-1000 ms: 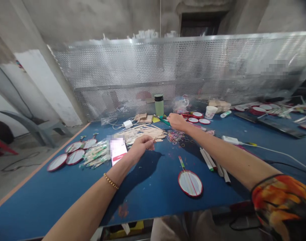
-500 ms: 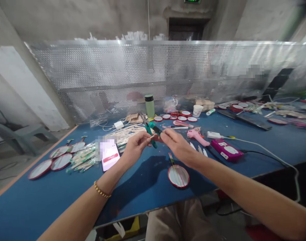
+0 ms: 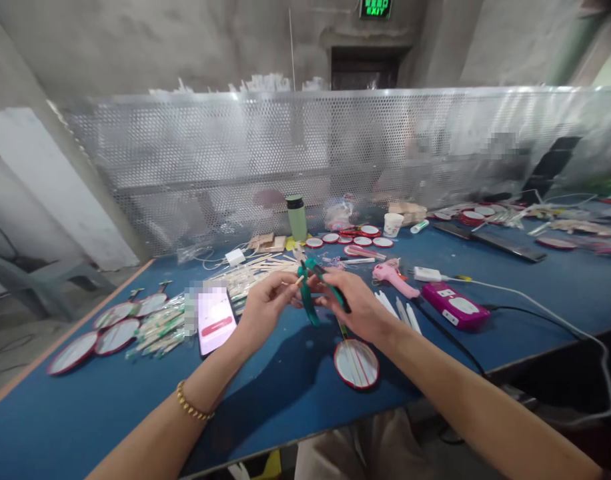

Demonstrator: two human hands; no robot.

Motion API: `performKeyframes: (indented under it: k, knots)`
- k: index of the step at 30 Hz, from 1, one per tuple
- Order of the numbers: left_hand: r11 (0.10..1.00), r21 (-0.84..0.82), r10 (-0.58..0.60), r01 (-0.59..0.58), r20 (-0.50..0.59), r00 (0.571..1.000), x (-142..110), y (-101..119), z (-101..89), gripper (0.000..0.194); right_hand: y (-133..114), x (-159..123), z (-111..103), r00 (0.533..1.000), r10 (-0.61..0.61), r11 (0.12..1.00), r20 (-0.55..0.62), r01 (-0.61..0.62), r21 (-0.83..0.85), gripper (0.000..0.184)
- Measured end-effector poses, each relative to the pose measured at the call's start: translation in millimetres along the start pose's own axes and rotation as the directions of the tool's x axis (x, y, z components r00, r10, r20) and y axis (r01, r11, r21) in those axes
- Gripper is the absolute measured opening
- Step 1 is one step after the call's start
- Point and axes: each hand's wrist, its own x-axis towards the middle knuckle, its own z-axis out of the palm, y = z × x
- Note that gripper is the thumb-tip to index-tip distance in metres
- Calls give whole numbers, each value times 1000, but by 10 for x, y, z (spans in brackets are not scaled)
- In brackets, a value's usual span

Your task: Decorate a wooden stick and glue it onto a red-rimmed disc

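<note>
My left hand (image 3: 270,300) pinches a small piece of wooden stick (image 3: 299,281) between thumb and fingers. Teal-handled pliers (image 3: 310,308) are in my right hand (image 3: 353,300), their jaws pointing away from me and their handles spread apart. Both hands are close together above the table, and the stick's tip is beside the pliers. Below my right hand lies a round red-rimmed disc (image 3: 356,364) with coloured lines across it and a short handle partly covered by the hand. Beyond my left hand spreads a pile of wooden sticks (image 3: 265,265).
A lit phone (image 3: 216,321) lies left of my left hand, by green-tipped sticks (image 3: 168,327) and more red-rimmed discs (image 3: 118,336). Right of my right hand are white pens (image 3: 403,312), a pink glue gun (image 3: 395,279) and a purple box (image 3: 455,305). A green bottle (image 3: 297,220) stands behind.
My right hand has brought the pliers back from the far side of the table to my left hand. The left hand keeps its pinch on the stick. The view has shifted right.
</note>
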Motion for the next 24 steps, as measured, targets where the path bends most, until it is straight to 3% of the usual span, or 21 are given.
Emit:
performKeyframes:
  k: [3,6,9,11,15,20,24]
  knots:
    - [991,-39,-129,127,-54,990,19,-3,-29,38,73,4,-111,994,104,962,17,-105,252,16]
    - [976,-51,-213,210,-77,974,21,-17,-45,37,110,-46,-162,978,176,834,110,-208,511,18]
    - [967,-101,-240,233,-69,968,16,-30,-36,33,116,-107,-145,953,202,732,225,-300,612,20]
    - [962,-133,-249,238,-65,966,17,-40,-26,34,107,-133,-124,943,206,718,260,-326,615,21]
    - [970,-121,-222,213,-72,972,41,-65,-42,26,64,-139,-114,965,208,828,158,-260,497,19]
    - [987,46,-141,152,-187,972,67,-48,-144,24,41,-119,-132,986,160,981,-39,-155,116,11]
    - [963,267,41,30,-254,966,57,18,-199,20,73,-108,-128,995,20,966,-93,-43,-254,11]
